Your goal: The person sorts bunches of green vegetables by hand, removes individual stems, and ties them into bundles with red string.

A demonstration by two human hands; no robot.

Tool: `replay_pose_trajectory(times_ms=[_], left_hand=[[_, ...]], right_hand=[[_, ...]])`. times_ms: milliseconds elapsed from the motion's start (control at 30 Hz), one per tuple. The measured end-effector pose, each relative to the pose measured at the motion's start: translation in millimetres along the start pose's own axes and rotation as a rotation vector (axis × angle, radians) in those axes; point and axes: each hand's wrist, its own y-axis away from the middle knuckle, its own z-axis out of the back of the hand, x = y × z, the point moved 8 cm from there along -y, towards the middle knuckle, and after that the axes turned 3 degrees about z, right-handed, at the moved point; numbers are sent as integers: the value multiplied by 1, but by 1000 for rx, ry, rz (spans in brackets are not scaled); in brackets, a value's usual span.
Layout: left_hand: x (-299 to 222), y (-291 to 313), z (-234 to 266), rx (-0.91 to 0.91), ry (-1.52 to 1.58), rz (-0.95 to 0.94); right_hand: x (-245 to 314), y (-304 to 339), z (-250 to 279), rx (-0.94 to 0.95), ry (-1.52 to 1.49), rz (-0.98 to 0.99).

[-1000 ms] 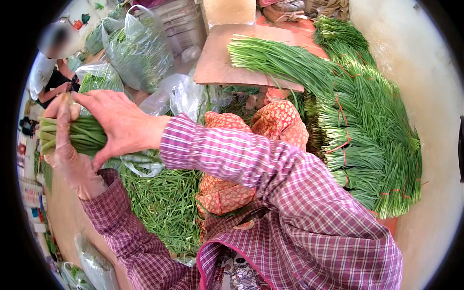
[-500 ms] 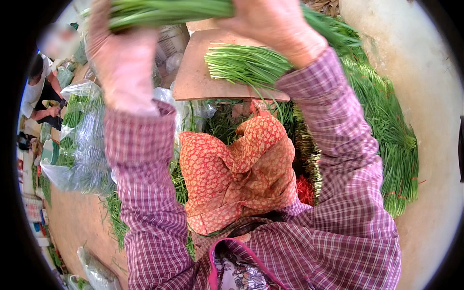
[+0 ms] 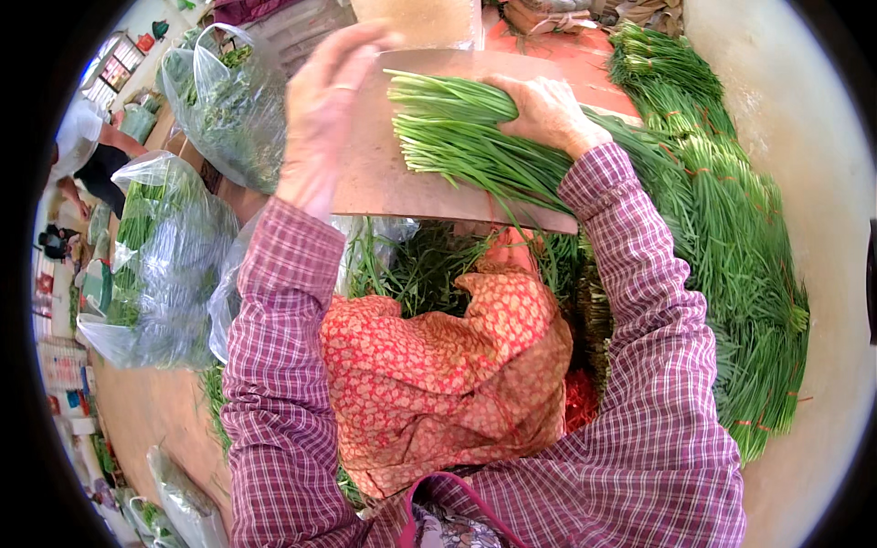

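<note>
My right hand (image 3: 545, 111) is closed round a bunch of garlic chives (image 3: 448, 93), its pale cut ends to the left. The bunch lies on a brownish board (image 3: 365, 183), against a second bunch of garlic chives (image 3: 443, 151) nearer me. Its leafy end runs right, past my wrist. My left hand (image 3: 322, 114) is raised at the board's left side, apart from the chives. Its fingers are stretched out and partly blurred, with nothing in them.
Tied chive bundles (image 3: 731, 237) are heaped along the right. Clear bags of greens (image 3: 174, 265) stand at the left, near another person (image 3: 82, 151). A red patterned cloth (image 3: 457, 393) covers my lap. Red ties (image 3: 580, 402) lie beside it, and loose green leaves (image 3: 425, 274) lie below the board.
The chives held up between both hands have come down onto the board beside the other bunch. My left hand has let go of them; my right hand still grips them.
</note>
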Motion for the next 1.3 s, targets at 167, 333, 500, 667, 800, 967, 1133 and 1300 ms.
replay_pose_trajectory(times_ms=[167, 333, 500, 667, 800, 967, 1133, 1300], left_hand=[[38, 8, -87, 296, -829, -442], [108, 17, -111, 517, -747, -207], [118, 12, -109, 634, -678, -88], [130, 6, -107, 672, -628, -45], [107, -2, -100, 709, -243, -79], [71, 33, -89, 699, -581, -488], [78, 65, -99, 526, -585, -475], [86, 56, -72, 316, -332, -336]], right_hand=[[10, -5, -34, 48, -31, 141], [6, 3, -27, 70, -70, 101], [25, 19, -19, -124, 34, 108], [15, 25, -46, -94, 35, 41], [2, 24, -60, -40, -23, 11], [-5, 22, -67, -68, 42, -8], [-13, 22, -68, -106, 73, 37], [-1, 12, -56, -38, 114, -37]])
